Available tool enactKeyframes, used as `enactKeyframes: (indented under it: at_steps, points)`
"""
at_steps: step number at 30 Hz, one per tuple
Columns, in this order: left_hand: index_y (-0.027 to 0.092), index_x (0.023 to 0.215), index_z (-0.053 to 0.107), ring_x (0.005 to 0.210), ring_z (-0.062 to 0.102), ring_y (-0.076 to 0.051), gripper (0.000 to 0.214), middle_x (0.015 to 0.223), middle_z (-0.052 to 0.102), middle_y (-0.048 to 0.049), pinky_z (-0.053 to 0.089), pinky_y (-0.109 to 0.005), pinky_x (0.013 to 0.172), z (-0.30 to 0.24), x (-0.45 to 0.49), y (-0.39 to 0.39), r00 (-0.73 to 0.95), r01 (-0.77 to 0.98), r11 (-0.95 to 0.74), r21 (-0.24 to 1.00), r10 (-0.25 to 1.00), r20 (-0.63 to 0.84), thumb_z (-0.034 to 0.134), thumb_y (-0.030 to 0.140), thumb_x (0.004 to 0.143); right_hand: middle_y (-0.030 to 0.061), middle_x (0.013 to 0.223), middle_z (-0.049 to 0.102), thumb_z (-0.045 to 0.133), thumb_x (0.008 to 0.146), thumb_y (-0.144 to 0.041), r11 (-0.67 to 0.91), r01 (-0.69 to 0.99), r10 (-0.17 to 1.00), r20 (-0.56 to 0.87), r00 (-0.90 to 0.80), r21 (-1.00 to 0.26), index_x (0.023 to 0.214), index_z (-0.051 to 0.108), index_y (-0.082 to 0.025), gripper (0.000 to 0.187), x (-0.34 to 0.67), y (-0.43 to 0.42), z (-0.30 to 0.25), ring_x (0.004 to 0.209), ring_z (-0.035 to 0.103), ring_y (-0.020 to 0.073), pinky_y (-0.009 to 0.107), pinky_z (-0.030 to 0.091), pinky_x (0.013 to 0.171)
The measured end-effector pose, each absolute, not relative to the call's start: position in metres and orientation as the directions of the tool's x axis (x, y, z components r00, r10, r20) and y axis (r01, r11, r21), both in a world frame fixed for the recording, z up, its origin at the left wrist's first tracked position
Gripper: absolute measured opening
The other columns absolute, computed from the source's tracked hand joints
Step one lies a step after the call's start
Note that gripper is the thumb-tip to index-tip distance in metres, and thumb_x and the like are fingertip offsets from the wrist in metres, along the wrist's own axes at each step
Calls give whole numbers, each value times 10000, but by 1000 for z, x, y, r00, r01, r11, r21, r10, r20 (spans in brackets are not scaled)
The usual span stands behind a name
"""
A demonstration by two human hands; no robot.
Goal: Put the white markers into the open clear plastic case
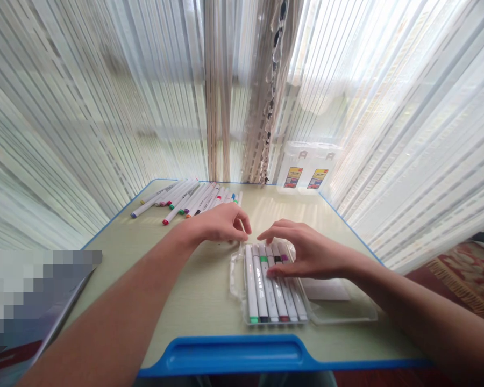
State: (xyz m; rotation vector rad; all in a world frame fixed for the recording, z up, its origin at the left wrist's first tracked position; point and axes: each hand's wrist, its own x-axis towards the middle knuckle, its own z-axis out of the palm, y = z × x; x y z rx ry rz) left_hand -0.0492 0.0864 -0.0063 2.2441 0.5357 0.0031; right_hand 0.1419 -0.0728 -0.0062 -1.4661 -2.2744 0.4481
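A clear plastic marker case (234, 274) lies unfolded near the front of the table. Inside it, several white markers (271, 290) stand side by side in a row, with green, black and purple bands among them. My right hand (300, 250) is over the right part of this row, fingers spread and thumb low across the markers. Just beyond the case's upper left corner is my left hand (223, 223), its fingers curled and thumb near the index fingertip. Whatever may be between those fingertips cannot be made out.
Loose capped markers (185, 199) lie in a pile at the back left. Two clear cases (304, 172) with yellow labels stand at the back right, against string curtains (165, 97). A blue tray (237, 352) edges the table's front. A pixelated object (32, 306) is at left.
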Motion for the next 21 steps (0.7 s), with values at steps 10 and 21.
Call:
enactKeyframes:
  at_steps: [10,21]
  points:
    - [140,901,737,598,592,-146,274,664,686,-24,389,-224,499,-5,-48,87,910,389,-617,684,373,-181,686,327,707,83,1101,658,808,681,-548,365,791,925,95,-368,-492,1210,647,-198,654,147,-73,1,1031,607,260,372,445,924]
    - [128,893,739,632,604,-148,266,693,698,-38,415,-227,543,-3,-47,85,914,386,-612,690,358,-194,685,324,721,87,1152,628,847,596,-557,314,806,933,3,-361,-502,1247,625,-209,771,150,-74,3,1051,597,288,374,457,906]
